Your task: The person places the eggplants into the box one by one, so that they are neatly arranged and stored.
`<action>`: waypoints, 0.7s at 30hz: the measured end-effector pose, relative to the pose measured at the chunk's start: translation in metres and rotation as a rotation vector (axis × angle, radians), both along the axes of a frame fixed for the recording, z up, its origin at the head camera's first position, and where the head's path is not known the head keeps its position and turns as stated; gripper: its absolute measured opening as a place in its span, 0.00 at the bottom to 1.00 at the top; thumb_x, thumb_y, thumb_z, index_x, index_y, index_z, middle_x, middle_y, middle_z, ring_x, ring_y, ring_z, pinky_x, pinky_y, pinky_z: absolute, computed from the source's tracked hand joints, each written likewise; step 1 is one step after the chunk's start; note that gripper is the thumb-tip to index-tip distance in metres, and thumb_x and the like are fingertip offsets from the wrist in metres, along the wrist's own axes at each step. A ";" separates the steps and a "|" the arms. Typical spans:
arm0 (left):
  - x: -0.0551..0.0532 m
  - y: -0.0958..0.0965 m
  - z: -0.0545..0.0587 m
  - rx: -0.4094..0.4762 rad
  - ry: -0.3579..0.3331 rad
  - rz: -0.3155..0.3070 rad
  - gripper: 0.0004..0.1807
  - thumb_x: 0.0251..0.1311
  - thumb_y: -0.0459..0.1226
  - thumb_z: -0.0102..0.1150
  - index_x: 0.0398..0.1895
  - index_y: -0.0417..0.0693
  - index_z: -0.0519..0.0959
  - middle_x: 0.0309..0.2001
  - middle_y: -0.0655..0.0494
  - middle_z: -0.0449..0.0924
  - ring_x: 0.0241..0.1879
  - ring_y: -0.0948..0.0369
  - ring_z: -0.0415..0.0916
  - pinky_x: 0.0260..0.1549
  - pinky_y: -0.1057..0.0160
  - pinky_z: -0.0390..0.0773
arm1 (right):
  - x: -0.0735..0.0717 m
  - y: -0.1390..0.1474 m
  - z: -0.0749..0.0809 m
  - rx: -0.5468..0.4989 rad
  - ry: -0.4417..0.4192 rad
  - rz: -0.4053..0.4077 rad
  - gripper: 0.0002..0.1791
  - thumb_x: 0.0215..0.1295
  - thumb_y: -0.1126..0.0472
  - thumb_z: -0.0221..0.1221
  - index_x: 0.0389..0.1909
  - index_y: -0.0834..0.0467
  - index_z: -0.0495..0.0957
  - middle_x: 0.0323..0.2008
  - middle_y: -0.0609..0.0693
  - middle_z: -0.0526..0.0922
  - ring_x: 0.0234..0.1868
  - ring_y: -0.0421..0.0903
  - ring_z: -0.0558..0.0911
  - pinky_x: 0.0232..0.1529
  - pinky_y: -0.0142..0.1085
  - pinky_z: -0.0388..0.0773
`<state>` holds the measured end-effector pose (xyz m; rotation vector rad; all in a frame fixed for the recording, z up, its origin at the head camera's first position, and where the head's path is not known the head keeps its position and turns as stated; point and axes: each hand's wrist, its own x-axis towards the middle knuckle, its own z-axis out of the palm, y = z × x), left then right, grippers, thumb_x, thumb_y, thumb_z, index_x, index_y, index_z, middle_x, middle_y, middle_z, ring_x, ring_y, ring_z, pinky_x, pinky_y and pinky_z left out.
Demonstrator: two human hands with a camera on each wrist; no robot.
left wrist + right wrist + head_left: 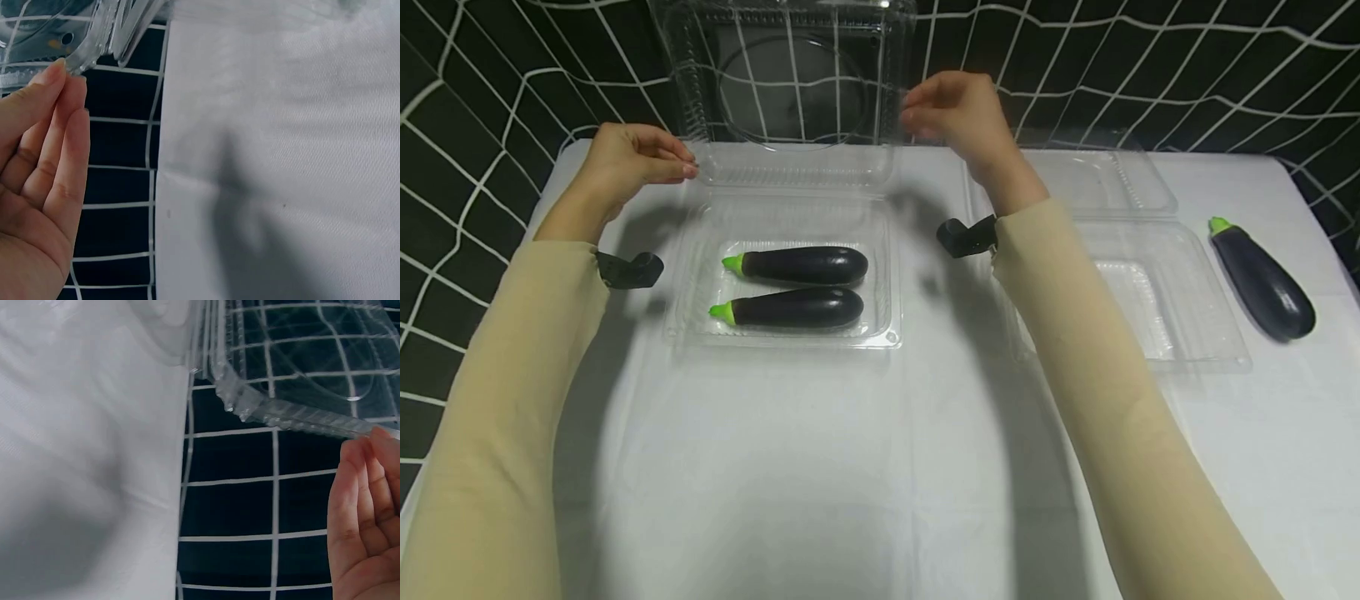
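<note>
The left hand [628, 167] and right hand [962, 117] pinch opposite edges of a clear, ribbed plastic lid [793, 92], thumbs closed against fingers. It stands raised behind its shallow box [880, 340], where two glossy, rounded aubergines [801, 308] lie side by side on finely textured white cloth [760, 467].
</note>
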<state>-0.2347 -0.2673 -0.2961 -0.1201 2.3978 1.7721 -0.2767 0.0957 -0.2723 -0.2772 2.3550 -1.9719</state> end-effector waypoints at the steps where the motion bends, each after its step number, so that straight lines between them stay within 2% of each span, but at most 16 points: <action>1: 0.000 -0.001 0.000 -0.013 0.005 -0.008 0.08 0.53 0.25 0.64 0.27 0.47 0.83 0.24 0.61 0.82 0.29 0.65 0.80 0.30 0.75 0.78 | 0.000 0.000 0.001 -0.007 0.014 -0.002 0.05 0.56 0.74 0.62 0.30 0.62 0.79 0.29 0.48 0.81 0.33 0.43 0.81 0.42 0.33 0.78; 6: 0.002 -0.002 0.000 -0.080 0.013 -0.030 0.06 0.54 0.28 0.64 0.34 0.46 0.83 0.27 0.63 0.83 0.33 0.65 0.80 0.34 0.77 0.76 | 0.001 -0.001 0.004 -0.024 0.069 -0.008 0.05 0.56 0.74 0.62 0.31 0.62 0.80 0.30 0.49 0.81 0.34 0.44 0.81 0.43 0.33 0.78; 11: 0.003 -0.001 -0.001 -0.118 0.041 -0.026 0.07 0.56 0.30 0.63 0.38 0.45 0.82 0.29 0.64 0.82 0.35 0.66 0.80 0.36 0.76 0.76 | 0.000 -0.003 0.005 -0.041 0.097 -0.008 0.06 0.56 0.75 0.61 0.32 0.63 0.79 0.30 0.50 0.81 0.35 0.45 0.81 0.46 0.34 0.78; 15: 0.002 0.000 0.001 -0.099 0.098 0.003 0.07 0.57 0.33 0.63 0.40 0.46 0.82 0.33 0.63 0.82 0.37 0.65 0.79 0.40 0.74 0.77 | 0.000 -0.003 0.005 -0.072 0.088 -0.021 0.08 0.55 0.78 0.60 0.31 0.63 0.79 0.30 0.50 0.81 0.35 0.45 0.81 0.45 0.34 0.77; 21: 0.000 0.006 0.010 0.011 0.216 0.095 0.09 0.57 0.33 0.62 0.42 0.44 0.83 0.37 0.59 0.81 0.40 0.64 0.78 0.45 0.71 0.76 | 0.002 -0.003 0.003 -0.029 0.099 -0.037 0.10 0.53 0.79 0.60 0.31 0.61 0.79 0.29 0.49 0.81 0.36 0.44 0.82 0.43 0.33 0.77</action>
